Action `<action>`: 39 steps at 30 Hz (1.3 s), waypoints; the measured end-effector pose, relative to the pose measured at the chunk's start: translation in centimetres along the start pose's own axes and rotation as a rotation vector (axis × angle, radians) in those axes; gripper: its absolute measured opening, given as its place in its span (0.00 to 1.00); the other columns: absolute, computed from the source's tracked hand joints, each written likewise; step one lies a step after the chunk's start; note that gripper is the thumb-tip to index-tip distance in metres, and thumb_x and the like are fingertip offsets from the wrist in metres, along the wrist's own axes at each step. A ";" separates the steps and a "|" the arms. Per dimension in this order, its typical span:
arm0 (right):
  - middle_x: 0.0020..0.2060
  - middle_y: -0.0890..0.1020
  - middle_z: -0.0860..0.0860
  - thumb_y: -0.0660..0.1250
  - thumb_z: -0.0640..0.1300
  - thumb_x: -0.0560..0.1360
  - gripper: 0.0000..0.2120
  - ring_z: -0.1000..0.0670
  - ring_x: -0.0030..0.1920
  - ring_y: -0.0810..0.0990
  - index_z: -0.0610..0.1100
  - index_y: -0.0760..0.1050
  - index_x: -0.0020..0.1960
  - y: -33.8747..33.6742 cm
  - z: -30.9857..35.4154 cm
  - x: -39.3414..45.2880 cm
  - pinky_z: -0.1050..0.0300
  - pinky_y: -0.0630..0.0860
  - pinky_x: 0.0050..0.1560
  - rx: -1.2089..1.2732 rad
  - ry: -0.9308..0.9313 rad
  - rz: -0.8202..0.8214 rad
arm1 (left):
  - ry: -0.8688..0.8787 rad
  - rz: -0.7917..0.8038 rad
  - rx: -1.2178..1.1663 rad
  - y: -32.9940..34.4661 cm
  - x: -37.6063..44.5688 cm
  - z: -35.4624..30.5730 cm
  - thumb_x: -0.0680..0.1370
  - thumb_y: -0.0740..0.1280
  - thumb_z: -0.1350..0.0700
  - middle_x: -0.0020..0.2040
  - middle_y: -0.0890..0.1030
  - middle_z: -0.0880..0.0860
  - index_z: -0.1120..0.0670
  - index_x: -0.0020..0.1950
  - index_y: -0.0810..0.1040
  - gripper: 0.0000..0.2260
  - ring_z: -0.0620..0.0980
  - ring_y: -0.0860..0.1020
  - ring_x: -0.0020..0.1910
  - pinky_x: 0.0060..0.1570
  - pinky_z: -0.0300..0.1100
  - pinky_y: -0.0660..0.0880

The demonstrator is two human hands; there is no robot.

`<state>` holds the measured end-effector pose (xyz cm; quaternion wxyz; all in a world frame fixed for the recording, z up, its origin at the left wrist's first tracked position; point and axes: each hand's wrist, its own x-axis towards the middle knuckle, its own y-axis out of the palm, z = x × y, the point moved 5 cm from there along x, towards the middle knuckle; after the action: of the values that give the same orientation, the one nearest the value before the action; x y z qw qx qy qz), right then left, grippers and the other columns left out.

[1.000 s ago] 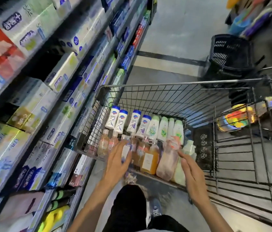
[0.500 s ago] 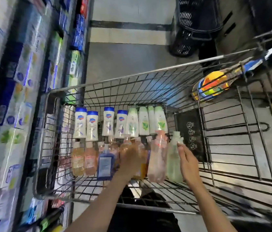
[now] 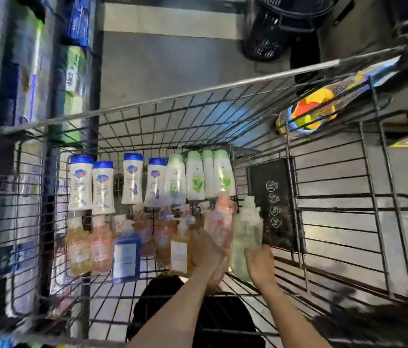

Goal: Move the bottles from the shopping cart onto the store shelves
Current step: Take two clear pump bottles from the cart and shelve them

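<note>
Inside cart (image 3: 198, 101), hands on bottles (image 3: 247, 237)

floor (image 3: 173, 71): grey, smooth, with a pale band (image 3: 173, 23) across the far end | left: blurred store shelving (image 3: 30, 79) stacked with boxed goods | far right: black plastic baskets (image 3: 278, 26) standing on the floor | light: dim, even

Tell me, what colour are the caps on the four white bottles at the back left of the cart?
Blue caps on white bottles, seen in the head view.
</note>
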<state>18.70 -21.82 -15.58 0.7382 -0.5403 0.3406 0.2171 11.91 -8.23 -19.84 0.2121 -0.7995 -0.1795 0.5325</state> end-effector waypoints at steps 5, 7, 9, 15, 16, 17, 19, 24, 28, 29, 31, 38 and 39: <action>0.62 0.71 0.33 0.68 0.43 0.76 0.25 0.37 0.63 0.71 0.27 0.65 0.65 0.6 0.2 0.3 0.53 0.65 0.63 0.007 0.011 -0.020 | 0.160 0.009 -0.061 -3.9 -1.0 0.7 0.71 0.70 0.52 0.43 0.80 0.49 0.54 0.53 0.77 0.12 0.47 0.78 0.38 0.32 0.33 0.71; 0.61 0.70 0.32 0.70 0.44 0.75 0.28 0.37 0.62 0.72 0.27 0.64 0.63 0.8 0.5 0.5 0.52 0.66 0.61 0.030 0.060 -0.050 | 0.099 -0.017 -0.204 -6.2 -1.5 2.6 0.69 0.75 0.53 0.36 0.77 0.46 0.54 0.46 0.77 0.11 0.44 0.76 0.33 0.26 0.26 0.67; 0.61 0.70 0.32 0.72 0.46 0.73 0.30 0.36 0.62 0.73 0.27 0.63 0.62 0.9 0.6 0.7 0.50 0.68 0.59 0.054 0.114 -0.077 | -0.004 -0.051 -0.333 -8.5 -1.7 5.1 0.66 0.78 0.53 0.39 0.79 0.49 0.53 0.45 0.78 0.13 0.49 0.78 0.39 0.33 0.32 0.69; 0.59 0.73 0.34 0.78 0.54 0.64 0.38 0.36 0.62 0.70 0.32 0.66 0.61 1.5 0.9 1.4 0.47 0.68 0.60 -0.038 0.153 -0.148 | -0.111 -0.117 -0.499 -13.9 -1.5 10.7 0.60 0.80 0.54 0.39 0.83 0.49 0.51 0.46 0.79 0.18 0.53 0.82 0.40 0.36 0.45 0.77; 0.58 0.73 0.34 0.78 0.55 0.64 0.38 0.36 0.61 0.71 0.32 0.68 0.61 1.7 1.0 1.4 0.48 0.68 0.59 -0.050 0.140 -0.142 | -0.099 -0.110 -0.516 -14.4 -1.5 11.1 0.59 0.80 0.51 0.39 0.83 0.49 0.49 0.45 0.78 0.18 0.53 0.82 0.40 0.37 0.47 0.79; 0.57 0.74 0.34 0.79 0.56 0.63 0.38 0.36 0.60 0.71 0.33 0.69 0.60 1.9 1.2 1.5 0.48 0.68 0.59 -0.056 0.122 -0.130 | -0.085 -0.096 -0.529 -14.8 -1.5 11.4 0.58 0.79 0.48 0.41 0.83 0.50 0.48 0.46 0.77 0.21 0.53 0.82 0.41 0.40 0.50 0.80; 0.57 0.74 0.35 0.80 0.53 0.61 0.38 0.37 0.60 0.71 0.33 0.70 0.61 2.0 1.5 1.7 0.51 0.68 0.58 -0.032 0.090 -0.109 | -0.043 -0.063 -0.522 -15.5 -1.3 11.6 0.60 0.77 0.45 0.50 0.83 0.54 0.50 0.58 0.76 0.29 0.56 0.81 0.47 0.47 0.55 0.79; 0.53 0.80 0.38 0.81 0.51 0.60 0.37 0.38 0.54 0.79 0.37 0.67 0.59 1.8 2.6 0.7 0.51 0.74 0.49 0.035 0.042 -0.105 | -0.005 -0.002 -0.460 -16.7 -1.2 12.6 0.68 0.76 0.49 0.41 0.81 0.52 0.49 0.53 0.76 0.17 0.54 0.80 0.35 0.38 0.48 0.78; 0.51 0.82 0.44 0.81 0.51 0.60 0.34 0.41 0.52 0.81 0.43 0.70 0.60 1.6 4.2 -1.2 0.54 0.74 0.48 0.209 -0.075 -0.081 | -0.101 0.064 -0.707 -17.6 -1.6 13.6 0.71 0.74 0.57 0.49 0.83 0.56 0.56 0.59 0.75 0.18 0.57 0.83 0.43 0.36 0.48 0.80; 0.51 0.82 0.45 0.80 0.50 0.61 0.32 0.43 0.51 0.81 0.45 0.71 0.60 1.6 4.9 -1.7 0.54 0.76 0.50 0.287 -0.119 -0.044 | -0.100 0.087 -0.785 -17.9 -1.8 13.6 0.72 0.73 0.58 0.50 0.83 0.56 0.56 0.60 0.74 0.19 0.55 0.83 0.44 0.36 0.46 0.80; 0.53 0.82 0.48 0.79 0.48 0.63 0.32 0.46 0.53 0.81 0.47 0.70 0.63 1.8 6.7 -3.1 0.48 0.78 0.54 0.404 -0.186 0.055 | -0.090 0.120 -0.879 -18.6 -2.3 13.7 0.71 0.73 0.57 0.52 0.83 0.57 0.55 0.61 0.74 0.19 0.56 0.83 0.47 0.41 0.48 0.80; 0.47 0.84 0.53 0.77 0.44 0.67 0.18 0.62 0.40 0.82 0.54 0.73 0.50 4.2 14.1 -9.9 0.68 0.77 0.36 0.531 -0.387 0.436 | -0.111 0.115 -1.113 -22.1 -5.0 15.2 0.64 0.74 0.54 0.41 0.83 0.56 0.59 0.51 0.78 0.18 0.55 0.83 0.38 0.36 0.48 0.79; 0.49 0.83 0.50 0.77 0.44 0.67 0.17 0.57 0.45 0.82 0.53 0.73 0.51 4.6 15.0 -11.0 0.62 0.79 0.42 0.532 -0.403 0.478 | -0.084 0.108 -1.146 -22.6 -5.5 15.4 0.65 0.75 0.55 0.41 0.83 0.57 0.59 0.51 0.78 0.18 0.55 0.83 0.38 0.37 0.49 0.79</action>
<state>12.18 -5.68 -7.72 0.8328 -0.1832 0.3495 0.3882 -5.80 10.35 -8.81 -0.2898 -0.7730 -0.4063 0.3916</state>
